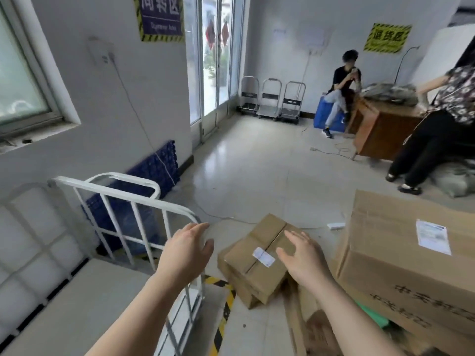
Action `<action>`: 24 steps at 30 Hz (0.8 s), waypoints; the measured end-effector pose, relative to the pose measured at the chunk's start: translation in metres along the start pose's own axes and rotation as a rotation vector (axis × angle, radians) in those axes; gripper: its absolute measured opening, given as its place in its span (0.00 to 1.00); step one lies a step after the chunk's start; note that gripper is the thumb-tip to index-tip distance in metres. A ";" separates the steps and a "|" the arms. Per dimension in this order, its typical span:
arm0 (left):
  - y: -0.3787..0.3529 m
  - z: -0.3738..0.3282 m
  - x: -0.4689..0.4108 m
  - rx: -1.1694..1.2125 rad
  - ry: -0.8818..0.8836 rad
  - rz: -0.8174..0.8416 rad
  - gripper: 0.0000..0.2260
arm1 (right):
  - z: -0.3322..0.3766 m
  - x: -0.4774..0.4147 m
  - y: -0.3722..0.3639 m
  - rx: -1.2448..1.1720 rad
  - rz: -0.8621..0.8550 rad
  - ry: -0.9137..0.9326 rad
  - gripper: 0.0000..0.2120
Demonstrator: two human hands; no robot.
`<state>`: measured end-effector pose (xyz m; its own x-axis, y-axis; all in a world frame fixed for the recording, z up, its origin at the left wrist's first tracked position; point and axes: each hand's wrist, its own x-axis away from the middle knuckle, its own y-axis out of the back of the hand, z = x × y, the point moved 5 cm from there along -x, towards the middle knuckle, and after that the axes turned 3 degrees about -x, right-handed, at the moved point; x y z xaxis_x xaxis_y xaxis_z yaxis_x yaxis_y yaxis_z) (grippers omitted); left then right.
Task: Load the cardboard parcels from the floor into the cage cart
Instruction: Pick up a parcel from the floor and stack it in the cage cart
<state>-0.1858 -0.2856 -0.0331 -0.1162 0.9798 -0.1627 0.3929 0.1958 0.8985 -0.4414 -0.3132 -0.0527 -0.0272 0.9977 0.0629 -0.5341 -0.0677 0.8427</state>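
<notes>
L hand [189, 249] was out in front, fingers straight and loosely spread, holding nothing. In view it overlapped the top corner of the cart [123, 194] rail; can't tell if it touched. R hand [304, 258] was likewise wide, palm down, empty, over the right edge of the small box [267, 227]; contact unclear.

Small box lay btwn the two hands, nearer the R, skewed, w/ a white label [263, 256] on its taped seam. It sat on a 2nd box [239, 286] on the floor. Big box [401, 265] stood just right of R hand, its own label on top. Flat cardboard [316, 330] lay under the R forearm.

Cart's white rails ran left of and beyond L hand, its deck under the L forearm. Hazard tape [222, 319] crossed the floor below L hand, by the cart's corner.

Far beyond the hands: blue pallet [156, 170] leaning on the wall, 3 folded trolleys [272, 101], a wooden desk [380, 134], one person seated [341, 93], another standing [437, 129] beside it.
</notes>
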 end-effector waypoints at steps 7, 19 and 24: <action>-0.065 -0.066 -0.056 0.005 -0.089 0.104 0.21 | -0.070 -0.030 0.021 -0.018 -0.026 -0.133 0.26; -0.173 -0.064 -0.174 -0.010 -0.101 0.291 0.20 | -0.138 -0.123 -0.019 -0.045 0.005 -0.335 0.25; -0.218 -0.037 -0.246 0.005 -0.059 0.352 0.20 | -0.148 -0.194 -0.057 -0.093 0.013 -0.414 0.24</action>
<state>-0.2765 -0.5706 -0.1740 0.0804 0.9878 0.1334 0.4037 -0.1547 0.9017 -0.5307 -0.5012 -0.1924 0.2973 0.9068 0.2989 -0.6106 -0.0601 0.7897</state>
